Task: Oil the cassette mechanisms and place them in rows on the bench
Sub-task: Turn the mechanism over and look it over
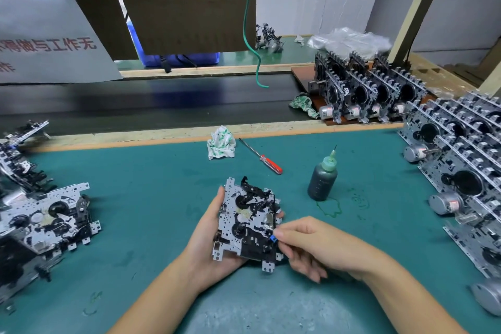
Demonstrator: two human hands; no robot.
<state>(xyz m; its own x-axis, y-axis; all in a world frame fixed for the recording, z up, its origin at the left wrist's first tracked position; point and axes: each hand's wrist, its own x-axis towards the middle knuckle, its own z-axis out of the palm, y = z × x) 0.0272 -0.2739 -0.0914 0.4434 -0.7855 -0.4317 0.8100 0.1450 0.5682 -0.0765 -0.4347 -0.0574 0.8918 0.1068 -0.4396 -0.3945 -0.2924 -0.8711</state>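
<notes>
Left hand [210, 236] cradles cassette mechanism [248, 221] from below, face up, likely for inspection. Right hand [303, 241] pinches small blue part [273, 238] at its near-right edge. Oil bottle [323, 180] stands upright beyond-right of mechanism, untouched. Stacked rows [461, 160] farther right.

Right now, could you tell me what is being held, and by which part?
One cassette mechanism: left hand cups its left edge, right hand pinches its right edge.

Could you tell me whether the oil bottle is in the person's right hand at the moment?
No, the oil bottle stands upright on the green mat, while the right hand touches the held mechanism.
</notes>
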